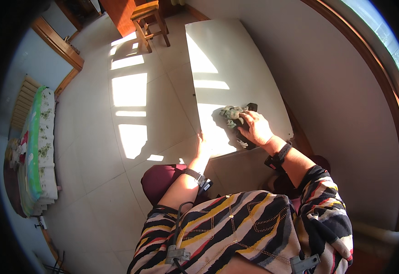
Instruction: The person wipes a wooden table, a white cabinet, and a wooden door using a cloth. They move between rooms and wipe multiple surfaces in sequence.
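A bunched-up cloth (234,114), partly pale green and partly dark, lies near the close end of a long white panel or tabletop (233,51). My right hand (257,129) is on top of this cloth, fingers bent over it, and covers part of it. At the panel's left edge, close to the near corner, is my left hand (203,146). It is seen edge-on in bright sun, and whether its fingers grip the edge is hard to make out. Black straps with small devices circle both wrists.
A wooden stool (148,17) stands beyond the panel on the tiled floor (93,144). To the left is a bed (45,137) with a floral cover. A wall (329,75) with a wood-framed window (381,34) runs along the right. My knee (158,181) is close to the panel's near end.
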The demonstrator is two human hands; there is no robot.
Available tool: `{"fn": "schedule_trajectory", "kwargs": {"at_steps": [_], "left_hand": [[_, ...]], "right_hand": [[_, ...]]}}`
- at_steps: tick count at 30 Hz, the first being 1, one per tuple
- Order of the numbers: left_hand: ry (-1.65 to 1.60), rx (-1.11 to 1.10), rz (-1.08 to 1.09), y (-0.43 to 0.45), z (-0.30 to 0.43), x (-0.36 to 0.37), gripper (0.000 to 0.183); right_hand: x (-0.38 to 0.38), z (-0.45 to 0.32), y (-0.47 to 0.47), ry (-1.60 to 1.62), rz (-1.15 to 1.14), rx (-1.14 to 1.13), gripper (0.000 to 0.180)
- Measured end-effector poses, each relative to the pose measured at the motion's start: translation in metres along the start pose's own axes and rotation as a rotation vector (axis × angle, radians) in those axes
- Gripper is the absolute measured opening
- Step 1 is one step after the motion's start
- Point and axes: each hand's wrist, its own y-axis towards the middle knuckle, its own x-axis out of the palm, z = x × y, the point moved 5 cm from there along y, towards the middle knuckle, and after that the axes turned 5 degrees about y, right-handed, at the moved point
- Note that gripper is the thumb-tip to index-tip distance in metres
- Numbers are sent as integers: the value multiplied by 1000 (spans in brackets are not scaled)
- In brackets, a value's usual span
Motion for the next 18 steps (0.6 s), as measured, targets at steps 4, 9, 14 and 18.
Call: {"fn": "schedule_trajectory", "kwargs": {"at_steps": [4, 9, 14, 18], "left_hand": [[541, 239, -104, 0, 3, 3, 70], [154, 178, 225, 0, -2, -6, 72], [-106, -58, 90, 4, -13, 6, 69], [129, -12, 60, -8, 14, -1, 73]], "right_hand": [[-35, 111, 89, -100, 190, 496, 54], [9, 68, 191, -113, 88, 501, 59], [49, -42, 108, 119, -254, -283, 57], [-1, 24, 73, 71, -90, -159, 52]]}}
